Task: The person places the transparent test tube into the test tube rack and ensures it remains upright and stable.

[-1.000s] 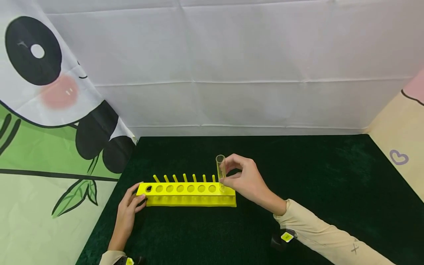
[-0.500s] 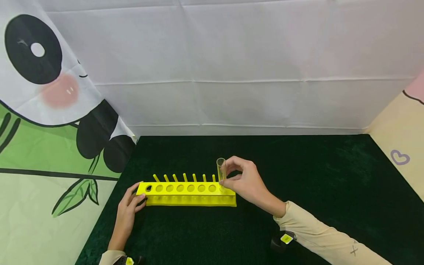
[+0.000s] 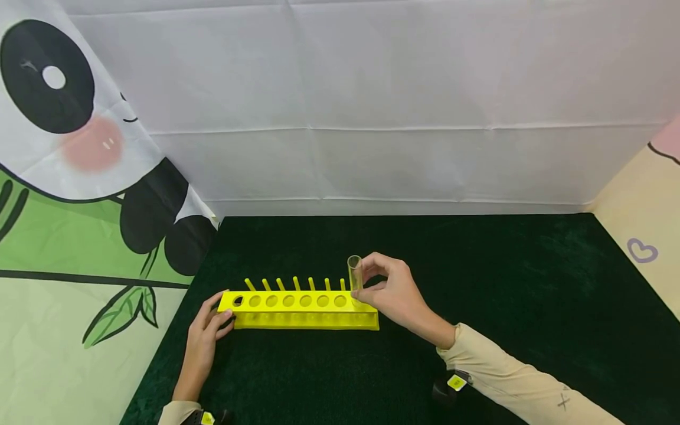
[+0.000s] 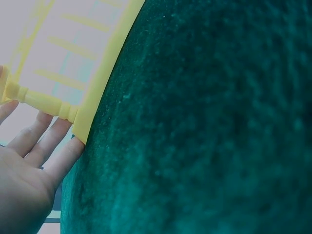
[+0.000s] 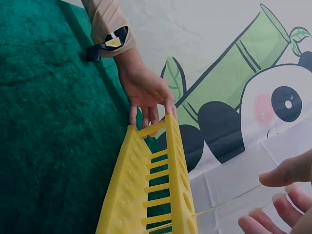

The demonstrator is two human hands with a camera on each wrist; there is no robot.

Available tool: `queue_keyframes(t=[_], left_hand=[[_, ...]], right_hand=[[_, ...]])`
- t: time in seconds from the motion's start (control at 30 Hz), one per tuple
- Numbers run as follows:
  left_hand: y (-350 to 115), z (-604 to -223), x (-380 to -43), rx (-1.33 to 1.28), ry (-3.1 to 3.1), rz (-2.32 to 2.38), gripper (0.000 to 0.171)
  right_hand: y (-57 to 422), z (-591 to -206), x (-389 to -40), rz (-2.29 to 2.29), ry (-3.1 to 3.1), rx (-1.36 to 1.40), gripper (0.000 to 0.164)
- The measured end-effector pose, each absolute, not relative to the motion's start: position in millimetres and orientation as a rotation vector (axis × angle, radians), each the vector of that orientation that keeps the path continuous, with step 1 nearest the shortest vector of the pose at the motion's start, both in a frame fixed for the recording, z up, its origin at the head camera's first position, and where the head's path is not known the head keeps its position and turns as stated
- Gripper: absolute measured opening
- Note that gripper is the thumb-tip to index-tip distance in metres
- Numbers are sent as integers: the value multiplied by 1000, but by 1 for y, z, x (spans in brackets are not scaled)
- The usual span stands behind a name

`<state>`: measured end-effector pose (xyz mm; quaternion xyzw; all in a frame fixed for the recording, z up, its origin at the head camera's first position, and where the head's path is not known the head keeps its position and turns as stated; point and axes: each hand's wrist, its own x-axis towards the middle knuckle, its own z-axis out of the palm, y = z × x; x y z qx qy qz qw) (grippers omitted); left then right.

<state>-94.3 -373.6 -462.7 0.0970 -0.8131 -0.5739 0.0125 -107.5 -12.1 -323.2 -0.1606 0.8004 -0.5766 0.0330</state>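
A yellow test tube rack (image 3: 297,309) stands lengthwise on the dark green cloth, with a row of round holes along its top and upright pegs at the back. My left hand (image 3: 202,342) holds its left end, thumb at the front and fingers behind; the left wrist view shows the fingertips on the rack's end post (image 4: 44,102). At the rack's right end, my right hand (image 3: 390,289) pinches a clear glass test tube (image 3: 355,270) between thumb and fingers. The tube is upright over the last hole, its lower part passing into the rack.
Dark green cloth (image 3: 504,283) covers the table. White fabric (image 3: 372,106) hangs behind it, with a panda-print sheet (image 3: 74,236) at the left and a beige panel (image 3: 653,206) at the right. A strapped device (image 3: 451,383) sits at the right wrist.
The test tube has sunk a little lower into the rack's right-end hole, moved by my right hand. The left hand keeps its hold on the rack.
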Motion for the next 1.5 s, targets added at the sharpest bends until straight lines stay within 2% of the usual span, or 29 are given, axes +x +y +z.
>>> queue_keyframes(t=[0.17,0.37,1.3,1.5], left_hand=[[-373,-461,-94,302,-2536,-1784,53],[-373,-461,-93,297,-2535,-1775,52],[-375,-461,-92,272,-2538,-1768,52],[-376,-462,-93,265,-2532,-1771,52]], right_hand=[[-16,-304,-98,-1757,2479,-484,26],[-18,-300,-96,-1738,2494,-474,26],[-25,-307,-94,-1725,2516,-358,26],[-23,-325,-102,-1724,2512,-341,27]])
